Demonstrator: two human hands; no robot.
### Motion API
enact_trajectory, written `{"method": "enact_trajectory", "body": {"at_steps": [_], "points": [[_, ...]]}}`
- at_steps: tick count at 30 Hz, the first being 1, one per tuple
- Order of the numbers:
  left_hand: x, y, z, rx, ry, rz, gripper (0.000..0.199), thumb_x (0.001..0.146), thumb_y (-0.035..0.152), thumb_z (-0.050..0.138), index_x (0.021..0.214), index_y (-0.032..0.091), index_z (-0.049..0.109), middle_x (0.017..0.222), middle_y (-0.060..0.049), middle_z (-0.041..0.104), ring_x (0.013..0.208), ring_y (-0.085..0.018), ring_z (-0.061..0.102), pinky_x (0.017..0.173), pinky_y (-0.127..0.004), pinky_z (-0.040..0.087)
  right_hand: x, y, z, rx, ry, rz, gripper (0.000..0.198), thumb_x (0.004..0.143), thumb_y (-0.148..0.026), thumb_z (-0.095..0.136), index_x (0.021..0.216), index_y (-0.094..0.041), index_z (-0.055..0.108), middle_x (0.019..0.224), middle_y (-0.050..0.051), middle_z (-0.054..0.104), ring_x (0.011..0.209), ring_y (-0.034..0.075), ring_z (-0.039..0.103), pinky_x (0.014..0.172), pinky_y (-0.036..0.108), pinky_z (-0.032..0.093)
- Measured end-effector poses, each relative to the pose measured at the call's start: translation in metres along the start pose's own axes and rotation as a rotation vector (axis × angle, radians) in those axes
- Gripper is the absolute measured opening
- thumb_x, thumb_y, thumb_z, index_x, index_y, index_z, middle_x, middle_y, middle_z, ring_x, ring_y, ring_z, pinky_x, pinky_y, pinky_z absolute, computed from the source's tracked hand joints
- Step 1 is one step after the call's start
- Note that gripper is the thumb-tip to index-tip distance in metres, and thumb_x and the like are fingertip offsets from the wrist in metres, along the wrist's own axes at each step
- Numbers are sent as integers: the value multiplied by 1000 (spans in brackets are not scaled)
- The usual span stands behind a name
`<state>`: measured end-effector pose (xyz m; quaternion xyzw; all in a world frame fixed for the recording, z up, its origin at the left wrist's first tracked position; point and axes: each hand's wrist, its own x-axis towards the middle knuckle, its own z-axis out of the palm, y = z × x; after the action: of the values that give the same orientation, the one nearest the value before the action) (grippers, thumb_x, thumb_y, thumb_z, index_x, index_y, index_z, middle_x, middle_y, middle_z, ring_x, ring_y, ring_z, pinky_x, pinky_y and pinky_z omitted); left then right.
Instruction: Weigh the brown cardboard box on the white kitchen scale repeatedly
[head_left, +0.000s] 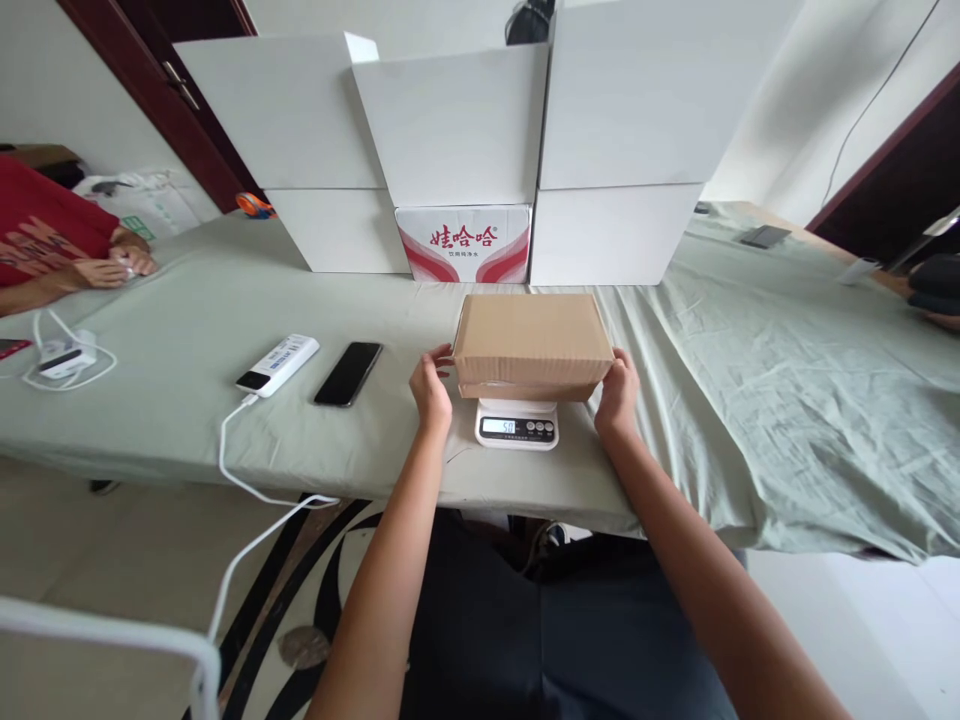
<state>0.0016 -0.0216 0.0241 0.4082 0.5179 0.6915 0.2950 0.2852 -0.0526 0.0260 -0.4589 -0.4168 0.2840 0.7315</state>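
A closed brown cardboard box [534, 340] rests on, or just over, the platform of a white digital scale [517, 440]. The scale's lit display seems to read 50; a decimal point is too small to make out. My left hand [433, 385] is at the box's left side, fingertips against its edge. On the opposite side, my right hand [618, 392] holds the right edge, its fingers partly hidden behind the cardboard. Between them the hands steady the box. Most of the scale's platform is covered by it.
Left of the scale lie a black phone [349, 374] and a white power bank [278, 364] with a white cable [225, 460] hanging off the table. White boxes [461, 130] stand stacked behind. At far left, a person in a red sleeve [67, 225] has both hands on the green tablecloth [172, 330].
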Motion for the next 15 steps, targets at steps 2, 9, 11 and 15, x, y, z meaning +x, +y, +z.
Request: {"method": "enact_trajectory", "body": {"at_steps": [2,9,11,15], "points": [[-3,-1,1,-20,-45,-6,69,113,67,39,110,18,89,114,-17,90,103,-27,85,83,-36,65,-4,1,3,34,-119,9,50,100,-75,55,114,-31,75,114,5,79,122,30,74,107,46,62],[4,10,9,-86,-263,-66,80,105,86,45,123,20,85,140,-19,84,144,-35,74,116,-44,61,5,-19,23,129,-377,22,77,103,-89,40,154,-37,65,168,3,66,167,34,52,142,57,42],[24,15,18,-148,-313,-151,79,107,85,39,125,22,82,144,-18,83,153,-34,69,124,-44,57,23,-21,30,124,-412,-15,76,104,-88,37,157,-40,64,172,-1,63,173,31,45,148,54,32],[70,8,47,-225,-318,-385,75,114,77,27,116,21,77,140,-20,84,150,-32,71,127,-47,55,66,7,48,58,-392,-69,88,99,-96,35,160,-39,63,172,-2,64,178,30,35,153,55,17]]}}
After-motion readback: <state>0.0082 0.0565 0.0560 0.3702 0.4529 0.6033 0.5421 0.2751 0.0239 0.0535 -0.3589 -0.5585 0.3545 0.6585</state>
